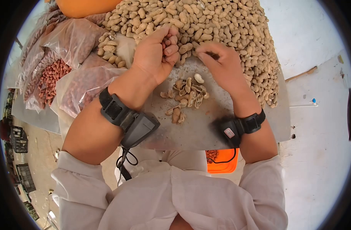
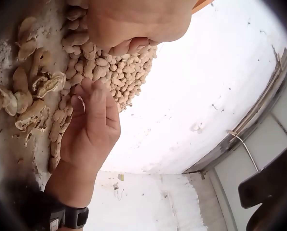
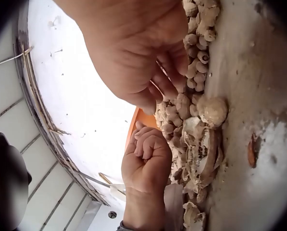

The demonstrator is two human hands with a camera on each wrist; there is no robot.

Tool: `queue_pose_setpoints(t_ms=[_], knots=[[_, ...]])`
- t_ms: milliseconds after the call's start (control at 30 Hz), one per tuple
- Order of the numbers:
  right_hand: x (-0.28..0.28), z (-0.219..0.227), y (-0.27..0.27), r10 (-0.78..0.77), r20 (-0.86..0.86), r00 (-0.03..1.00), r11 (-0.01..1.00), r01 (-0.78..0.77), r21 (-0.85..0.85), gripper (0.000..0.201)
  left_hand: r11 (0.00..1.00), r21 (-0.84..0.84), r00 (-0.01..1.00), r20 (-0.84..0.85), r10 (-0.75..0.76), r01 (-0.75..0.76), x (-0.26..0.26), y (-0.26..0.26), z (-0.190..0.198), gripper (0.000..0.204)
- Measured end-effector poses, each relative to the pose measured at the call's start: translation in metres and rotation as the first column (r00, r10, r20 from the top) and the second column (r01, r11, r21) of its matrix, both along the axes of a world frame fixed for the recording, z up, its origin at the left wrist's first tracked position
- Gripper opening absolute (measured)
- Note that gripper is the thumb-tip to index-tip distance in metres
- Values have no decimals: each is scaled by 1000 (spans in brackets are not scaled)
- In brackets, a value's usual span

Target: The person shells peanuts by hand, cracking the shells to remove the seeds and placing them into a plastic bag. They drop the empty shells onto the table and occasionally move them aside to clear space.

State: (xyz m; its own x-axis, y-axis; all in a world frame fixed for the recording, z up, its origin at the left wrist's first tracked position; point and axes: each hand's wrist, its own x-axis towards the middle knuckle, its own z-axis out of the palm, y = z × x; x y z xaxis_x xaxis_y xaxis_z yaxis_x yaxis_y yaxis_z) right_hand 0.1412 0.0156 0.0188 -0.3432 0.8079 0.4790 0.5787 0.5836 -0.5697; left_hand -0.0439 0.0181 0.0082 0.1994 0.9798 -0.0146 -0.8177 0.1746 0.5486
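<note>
Unshelled peanuts (image 1: 229, 27) lie heaped across the back of a metal tabletop (image 1: 156, 138). At the heap's near edge, the left hand (image 1: 156, 55) has its fingers curled in toward the palm; nothing shows in it, though its inside is partly hidden. The right hand (image 1: 223, 67) reaches to the heap from the right, fingers bent only loosely, fingertips at the peanuts. Broken shells (image 1: 191, 95) lie between the forearms. In the right wrist view the left hand (image 3: 148, 161) is a loose fist, and the right hand (image 3: 138, 53) hangs over peanuts (image 3: 182, 106).
Clear bags of red kernels (image 1: 74, 38) stand at the left, beside an orange container (image 1: 87, 7). An orange tub (image 1: 224, 163) sits below the table's front edge. Black crates (image 1: 25, 177) are on the floor at far left. A stick (image 1: 301, 73) lies at the right.
</note>
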Motion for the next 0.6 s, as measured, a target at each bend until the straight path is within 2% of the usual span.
queue_pose_setpoints(t_ms=[100, 200, 300, 400, 433, 500, 533, 600], knots=[[-17, 2, 12, -48, 253, 966, 930, -50, 365, 17, 1000, -18, 999, 38, 23, -23, 0, 0, 0, 17], [-28, -1, 22, -139, 466, 874, 928, -50, 370, 20, 999, -37, 998, 42, 35, -34, -2, -2, 3, 19], [-30, -2, 27, -183, 547, 817, 939, -20, 343, 21, 999, -31, 999, 30, 24, -24, -3, -1, 3, 17], [-23, 1, 26, -111, 429, 897, 918, -73, 390, 22, 1000, 26, 1000, 2, 15, -15, -3, 0, 0, 11], [-22, 7, 21, -69, 342, 937, 964, -25, 263, 21, 999, 52, 1000, -9, 15, -15, -2, 0, -1, 9], [-21, 24, 3, -28, 145, 989, 999, 30, -13, 21, 997, 76, 990, -140, 12, -1, 1, -3, -3, 8], [-18, 22, 0, 14, -13, 1000, 996, -15, -91, 20, 996, 88, 979, -206, 12, 7, 3, -5, -3, 9], [-10, 17, -7, 60, -330, 942, 966, -137, -218, 19, 987, 135, 967, -252, -45, 81, 6, -7, -3, 14]])
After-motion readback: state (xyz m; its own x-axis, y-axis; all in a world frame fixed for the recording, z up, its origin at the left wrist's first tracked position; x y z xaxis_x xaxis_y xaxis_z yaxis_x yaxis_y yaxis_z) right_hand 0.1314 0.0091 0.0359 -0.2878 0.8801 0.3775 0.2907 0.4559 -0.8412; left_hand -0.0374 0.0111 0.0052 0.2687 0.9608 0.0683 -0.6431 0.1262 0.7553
